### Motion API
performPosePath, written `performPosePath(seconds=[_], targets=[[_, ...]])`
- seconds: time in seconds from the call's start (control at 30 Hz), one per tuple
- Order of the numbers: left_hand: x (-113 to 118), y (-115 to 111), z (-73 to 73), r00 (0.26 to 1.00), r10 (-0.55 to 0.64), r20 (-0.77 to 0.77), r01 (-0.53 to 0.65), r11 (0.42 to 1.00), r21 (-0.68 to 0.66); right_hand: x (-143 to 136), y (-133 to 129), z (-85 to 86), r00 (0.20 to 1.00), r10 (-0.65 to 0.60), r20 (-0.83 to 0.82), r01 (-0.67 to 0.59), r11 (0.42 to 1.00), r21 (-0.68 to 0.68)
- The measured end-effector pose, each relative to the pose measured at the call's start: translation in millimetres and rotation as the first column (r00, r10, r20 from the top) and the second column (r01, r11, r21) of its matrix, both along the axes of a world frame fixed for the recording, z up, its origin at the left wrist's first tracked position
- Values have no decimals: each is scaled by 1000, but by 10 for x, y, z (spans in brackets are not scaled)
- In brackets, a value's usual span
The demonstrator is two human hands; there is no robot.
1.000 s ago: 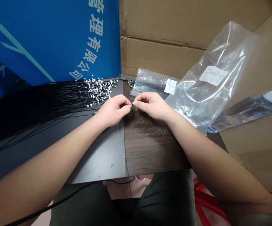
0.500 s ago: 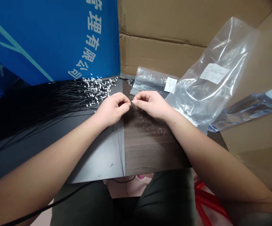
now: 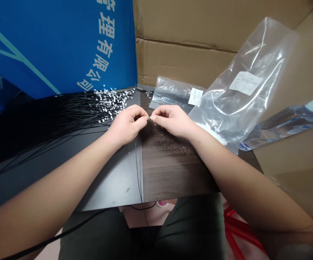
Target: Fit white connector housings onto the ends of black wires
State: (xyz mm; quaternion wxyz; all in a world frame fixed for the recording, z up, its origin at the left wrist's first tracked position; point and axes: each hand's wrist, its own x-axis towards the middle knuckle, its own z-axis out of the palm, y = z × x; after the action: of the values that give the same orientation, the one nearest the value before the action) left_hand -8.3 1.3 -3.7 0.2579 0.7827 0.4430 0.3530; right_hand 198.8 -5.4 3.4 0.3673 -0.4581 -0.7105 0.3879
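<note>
My left hand (image 3: 128, 124) is closed in a pinch on the end of a thin black wire (image 3: 137, 169), which hangs below it over the table's front edge. Just to its right, my right hand (image 3: 172, 121) pinches a tiny white piece (image 3: 150, 117) between thumb and forefinger. The fingertips of both hands almost meet, with the small piece between them. On the left lies a large bundle of black wires (image 3: 42, 115) with white connectors (image 3: 111, 103) at their right ends.
A small labelled plastic bag (image 3: 170, 92) lies behind my right hand. Further right are a large clear bag (image 3: 243, 104) with white pieces inside and a tilted water bottle (image 3: 286, 124). A blue panel (image 3: 64, 43) and cardboard (image 3: 186, 61) stand behind the table (image 3: 178, 173).
The fingertips of both hands have come slightly closer together, and the hanging wire has shifted a little. The whole view has moved slightly.
</note>
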Motion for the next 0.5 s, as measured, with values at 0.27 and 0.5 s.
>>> performPosePath(seconds=[0.27,0.5], targets=[[1,-15,33,1000,11,-18,-12,1000,-20,-21,16,-25,998,-38,-43,39,999,20],[18,-30,23,1000,-3,9,3,1000,-22,-35,14,-16,997,-44,-63,44,999,3]])
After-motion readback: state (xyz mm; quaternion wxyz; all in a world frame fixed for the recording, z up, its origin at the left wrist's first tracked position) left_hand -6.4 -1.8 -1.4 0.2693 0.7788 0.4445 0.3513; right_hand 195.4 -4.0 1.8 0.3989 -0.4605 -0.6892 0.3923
